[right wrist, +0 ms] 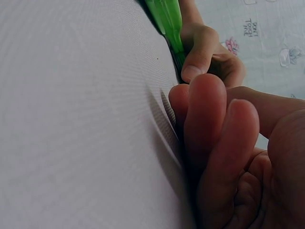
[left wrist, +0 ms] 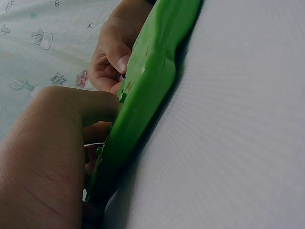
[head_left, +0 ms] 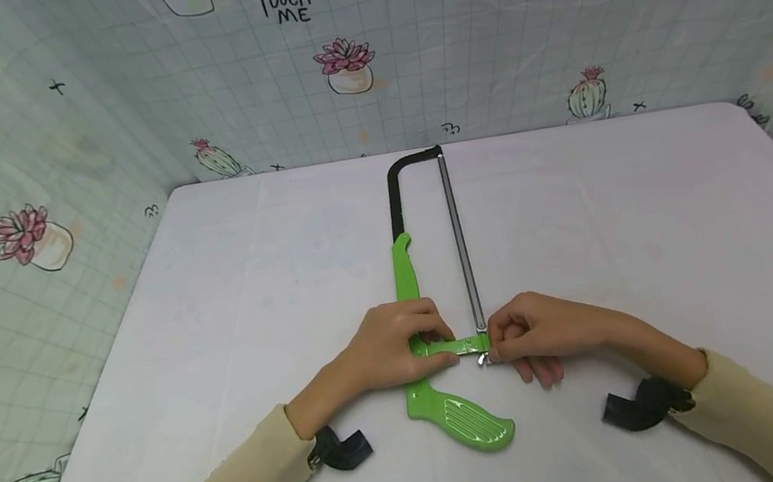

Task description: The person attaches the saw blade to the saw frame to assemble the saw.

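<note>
A hacksaw with a green handle and black front frame lies flat, its grey blade to the right. My left hand grips the green crosspiece near the handle, thumb below it and fingers above. At the blade's near end sits a small metal wing nut. My right hand pinches at this wing nut with thumb and forefinger, the other fingers bent beneath. In the left wrist view the green handle hides part of both hands. Fingers of my right hand block the wing nut in the right wrist view.
The saw lies on a white-covered table. Behind and beside it hangs a pale cloth printed with potted plants. Black wrist mounts stick out from both sleeves close over the table.
</note>
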`<state>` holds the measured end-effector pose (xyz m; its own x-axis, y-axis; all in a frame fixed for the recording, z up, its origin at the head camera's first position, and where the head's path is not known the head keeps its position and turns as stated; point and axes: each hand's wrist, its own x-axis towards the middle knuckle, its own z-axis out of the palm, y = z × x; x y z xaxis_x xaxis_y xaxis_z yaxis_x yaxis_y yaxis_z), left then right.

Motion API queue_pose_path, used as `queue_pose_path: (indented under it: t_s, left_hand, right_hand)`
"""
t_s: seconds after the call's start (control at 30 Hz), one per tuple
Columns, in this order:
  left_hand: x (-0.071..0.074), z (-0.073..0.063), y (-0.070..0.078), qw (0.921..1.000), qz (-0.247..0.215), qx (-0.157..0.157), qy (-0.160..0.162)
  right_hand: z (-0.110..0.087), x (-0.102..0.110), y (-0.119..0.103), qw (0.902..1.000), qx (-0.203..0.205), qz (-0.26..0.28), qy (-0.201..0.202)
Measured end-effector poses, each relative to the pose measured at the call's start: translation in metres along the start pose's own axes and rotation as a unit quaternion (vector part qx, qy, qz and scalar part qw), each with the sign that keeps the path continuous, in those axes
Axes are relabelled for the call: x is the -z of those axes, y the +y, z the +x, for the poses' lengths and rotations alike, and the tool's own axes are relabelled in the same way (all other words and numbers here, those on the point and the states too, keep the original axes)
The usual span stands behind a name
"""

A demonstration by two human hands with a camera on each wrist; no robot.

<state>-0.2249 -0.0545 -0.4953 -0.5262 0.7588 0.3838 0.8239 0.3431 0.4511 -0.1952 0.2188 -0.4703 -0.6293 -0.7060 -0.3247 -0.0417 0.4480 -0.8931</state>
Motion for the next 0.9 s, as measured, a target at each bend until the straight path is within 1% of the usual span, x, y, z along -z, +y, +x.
queue_pose_path:
  t_s: [0.13,0.53,0.77,0.9]
  left_hand:
    - [0.0011,-0.0002,0.0003,1.0000,0.002,-0.003,0.002]
    - [0.0009,-0.0045,0.0034,0.9999,0.003,0.010,-0.008]
    - [0.0033,-0.0048,0.0065,1.0000,0.004,-0.002,-0.002]
    - [0.0034,-0.0052,0.0071,1.0000,0.003,-0.003,-0.002]
  right_hand:
    - [-0.0002,-0.0002,-0.0019,1.0000,0.000,-0.001,0.001]
    - [-0.0021,-0.0049,-0.0021,0.9999,0.010,0.012,-0.005]
    - [-0.0021,-0.0054,0.0001,0.9998,0.013,0.010,-0.007]
    - [-0.0025,-0.0049,0.0002,0.9998,0.014,0.012,-0.011]
